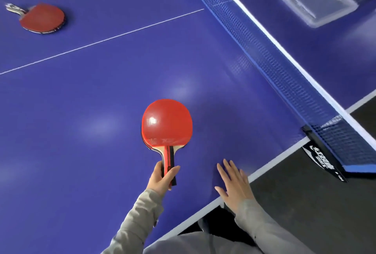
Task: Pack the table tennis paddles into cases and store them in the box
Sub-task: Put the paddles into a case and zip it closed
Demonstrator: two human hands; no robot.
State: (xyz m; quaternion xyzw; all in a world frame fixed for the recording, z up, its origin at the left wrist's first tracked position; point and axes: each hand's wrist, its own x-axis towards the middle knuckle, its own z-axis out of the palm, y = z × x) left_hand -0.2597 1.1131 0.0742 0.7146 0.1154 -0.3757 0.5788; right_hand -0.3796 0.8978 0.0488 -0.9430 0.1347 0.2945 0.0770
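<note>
I see the left hand (160,178) grasping the red paddle (166,123) at 6 o'clock, the right hand (234,184) released, fingers straight, by the table (101,111) edge at 5 o'clock.

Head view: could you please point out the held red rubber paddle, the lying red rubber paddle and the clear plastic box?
Held red rubber paddle (166,123): head view, blade centre.
Lying red rubber paddle (43,18): head view, blade centre.
Clear plastic box (295,10): head view, near wall.

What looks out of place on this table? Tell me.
Nothing is damaged or spilled. Only the red paddle lying at the far left stands apart, across the net from the clear box. The left hand grips a second paddle.
</note>
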